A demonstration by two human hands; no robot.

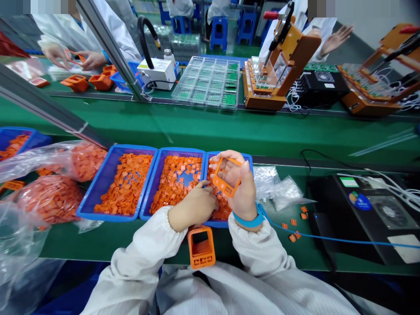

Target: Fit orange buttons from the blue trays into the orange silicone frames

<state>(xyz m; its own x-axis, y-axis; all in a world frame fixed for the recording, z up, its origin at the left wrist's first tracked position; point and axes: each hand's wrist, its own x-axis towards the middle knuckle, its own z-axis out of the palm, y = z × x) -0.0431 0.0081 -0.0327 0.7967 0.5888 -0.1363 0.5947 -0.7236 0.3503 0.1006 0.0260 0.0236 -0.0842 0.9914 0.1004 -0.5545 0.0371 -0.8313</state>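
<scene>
While the left hand (193, 205) reaches into the rightmost blue tray (250, 168), its fingers sit close together among the small orange plastic parts (219, 205), though whether they pinch one I cannot tell. The right hand (244, 192) holds an orange plastic frame (225, 186) up over that tray, its fingers curled around the frame's edge. A blue wrist strap (249, 221) circles the right wrist, and a blue cord (311, 235) runs from it toward the right edge of the green surface (278, 251). Two more blue trays (131, 148) of orange parts sit side by side to the left, with bags of orange parts (49, 199) beyond them near the left edge. An orange plastic holder (201, 247) stands near the front edge, just below the trays. Clear plastic bags (285, 190) and a few loose orange pieces (292, 232) lie right of the trays, beside a black machine (361, 218).
</scene>
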